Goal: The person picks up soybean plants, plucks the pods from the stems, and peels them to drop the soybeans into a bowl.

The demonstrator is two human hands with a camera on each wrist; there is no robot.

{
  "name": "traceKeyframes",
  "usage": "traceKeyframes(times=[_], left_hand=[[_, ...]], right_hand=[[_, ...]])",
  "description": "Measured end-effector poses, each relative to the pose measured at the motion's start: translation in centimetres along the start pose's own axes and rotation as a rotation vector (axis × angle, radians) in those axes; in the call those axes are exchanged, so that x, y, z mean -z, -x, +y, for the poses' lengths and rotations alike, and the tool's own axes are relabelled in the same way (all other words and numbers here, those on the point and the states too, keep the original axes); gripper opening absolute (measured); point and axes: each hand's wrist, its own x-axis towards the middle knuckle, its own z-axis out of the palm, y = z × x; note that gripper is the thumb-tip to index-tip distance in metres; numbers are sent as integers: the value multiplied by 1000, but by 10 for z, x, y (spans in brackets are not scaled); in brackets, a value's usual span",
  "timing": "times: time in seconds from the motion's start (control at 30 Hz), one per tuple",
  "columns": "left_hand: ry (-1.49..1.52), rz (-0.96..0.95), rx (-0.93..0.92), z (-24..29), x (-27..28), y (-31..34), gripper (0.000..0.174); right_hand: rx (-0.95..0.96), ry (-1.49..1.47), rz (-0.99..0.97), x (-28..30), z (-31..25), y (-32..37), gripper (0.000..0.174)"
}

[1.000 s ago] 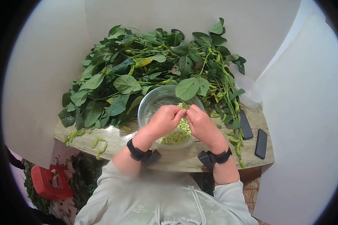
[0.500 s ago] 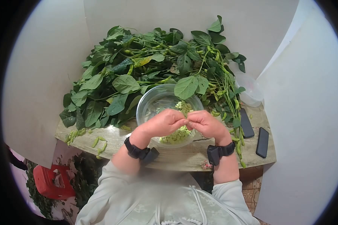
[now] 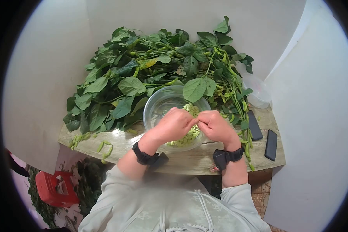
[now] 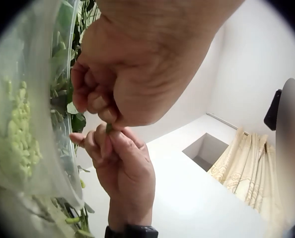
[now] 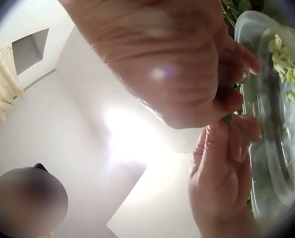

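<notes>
Over a clear plastic bowl [image 3: 147, 102], the left hand [image 3: 176, 124] and right hand [image 3: 217, 127] meet fingertip to fingertip. Between their thumbs and curled fingers they pinch a green soybean pod [image 4: 109, 128], mostly hidden by the fingers; a sliver of the pod [image 5: 228, 118] also shows in the right wrist view. Below, shelled green soybeans [image 3: 191, 135] lie heaped along the right side of the bowl. The left wrist view shows the beans [image 4: 21, 134] through the cloudy bowl wall.
Leafy soybean plants [image 3: 131, 87] with pods cover the back of the wooden table [image 3: 174, 164], one leaf overhanging the bowl. Loose pods [image 3: 104, 149] lie at left. Two black phones [image 3: 271, 145] and a clear container [image 3: 257, 92] are at right. A red stool [image 3: 56, 189] stands below left.
The joined hands have come slightly nearer the body and to the right. The right wrist has turned, so its black strap device now faces up. Plants and bowl stay put.
</notes>
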Motion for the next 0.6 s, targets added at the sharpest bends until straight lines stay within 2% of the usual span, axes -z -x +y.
traceKeyframes(times=[0.03, 0.07, 0.13, 0.27, 0.33, 0.43, 0.47, 0.53, 0.6], left_hand=[[-9, -6, 79, 2, -2, -2, 29], [-13, -2, 81, 5, -3, -3, 29], [4, 153, 172, 12, -5, -6, 33], [-88, 220, 98, 19, -3, -16, 33], [-117, 324, 59, 17, -7, -19, 32], [-64, 331, 115, 12, -16, -18, 34], [-65, 329, 110, 10, -18, -17, 34], [171, 303, 217, 6, -22, -13, 37], [248, 246, 267, 5, -19, -12, 38]], right_hand=[[5, -2, -3, -1, 0, -1, 9], [-3, 23, 57, -3, 0, -2, 10], [-7, 49, 119, -3, -1, -3, 10], [-26, 78, 263, -3, -4, -6, 11], [-38, 111, 317, -6, -6, -7, 9], [-42, 264, 399, -13, -6, -8, 13], [16, 331, 393, -15, -6, -8, 13], [72, 399, 384, -21, -3, -6, 16], [134, 417, 406, -25, 2, -4, 17]])
